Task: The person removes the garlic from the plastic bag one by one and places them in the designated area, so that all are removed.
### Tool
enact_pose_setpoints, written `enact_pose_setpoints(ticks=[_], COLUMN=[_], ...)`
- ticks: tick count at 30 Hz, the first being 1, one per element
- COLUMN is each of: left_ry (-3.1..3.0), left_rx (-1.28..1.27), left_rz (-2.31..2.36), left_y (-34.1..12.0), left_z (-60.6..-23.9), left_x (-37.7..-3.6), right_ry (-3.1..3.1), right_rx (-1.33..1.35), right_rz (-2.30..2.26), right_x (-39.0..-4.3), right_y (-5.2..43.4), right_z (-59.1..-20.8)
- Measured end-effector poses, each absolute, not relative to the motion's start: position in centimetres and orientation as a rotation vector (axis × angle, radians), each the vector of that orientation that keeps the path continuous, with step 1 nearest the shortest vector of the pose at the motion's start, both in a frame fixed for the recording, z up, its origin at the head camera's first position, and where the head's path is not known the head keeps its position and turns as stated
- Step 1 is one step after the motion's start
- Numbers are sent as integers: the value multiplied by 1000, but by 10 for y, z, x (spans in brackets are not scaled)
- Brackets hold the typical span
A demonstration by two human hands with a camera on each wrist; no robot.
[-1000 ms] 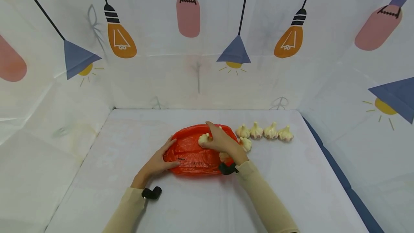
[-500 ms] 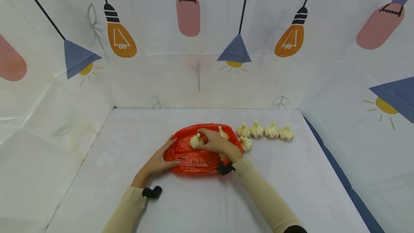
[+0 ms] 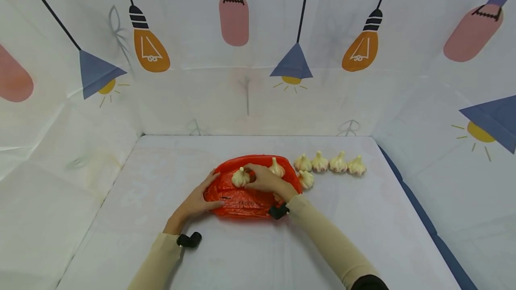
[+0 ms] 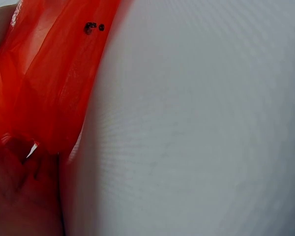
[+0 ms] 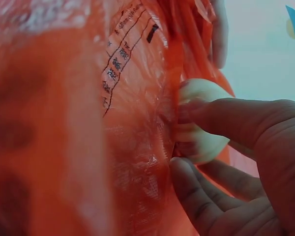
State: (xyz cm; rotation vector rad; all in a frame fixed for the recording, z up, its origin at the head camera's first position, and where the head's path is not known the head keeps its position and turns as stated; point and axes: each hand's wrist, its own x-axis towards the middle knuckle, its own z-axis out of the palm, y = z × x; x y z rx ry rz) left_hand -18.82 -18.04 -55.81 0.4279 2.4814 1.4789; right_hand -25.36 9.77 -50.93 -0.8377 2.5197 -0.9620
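The right hand (image 3: 266,180) pinches a garlic bulb (image 3: 240,177) between thumb and fingers, low over the red bag (image 3: 242,198) that lies flat on the table (image 3: 258,254). The right wrist view shows the fingertips (image 5: 187,169) curled round the bulb (image 5: 201,128), with the bag's film (image 5: 132,123) close against it. The left hand (image 3: 197,200) lies on the bag's left edge, fingers fairly straight, pressing it to the table; the left wrist view shows only red film (image 4: 54,83) and white cloth.

The bulb looks light, firm and dry, with a papery skin that could flake; a pinch round its fat middle should hold better than one on the thin stem tip. The bag is thin, soft and slick, so it likely slides and crumples unless held down, and is best taken at its rim.

The bulb is cream-white, round, with a pointed top. The bag is translucent orange-red, wrinkled, with small dark print. A second bulb (image 3: 276,169) sits on the bag's far right part, another (image 3: 306,179) just right of the bag, and a row of four (image 3: 329,164) beyond it, farther right.
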Motion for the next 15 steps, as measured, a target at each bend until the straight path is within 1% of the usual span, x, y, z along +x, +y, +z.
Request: enact_pose_setpoints(ticks=[15], left_ry=[2477], left_rx=[419], left_rz=[1479], left_y=[-181], left_z=[-558], left_x=[-188], right_ry=[2492], right_rx=[-799], right_rz=[-1030], right_x=[-255], right_y=[95], right_z=[-512])
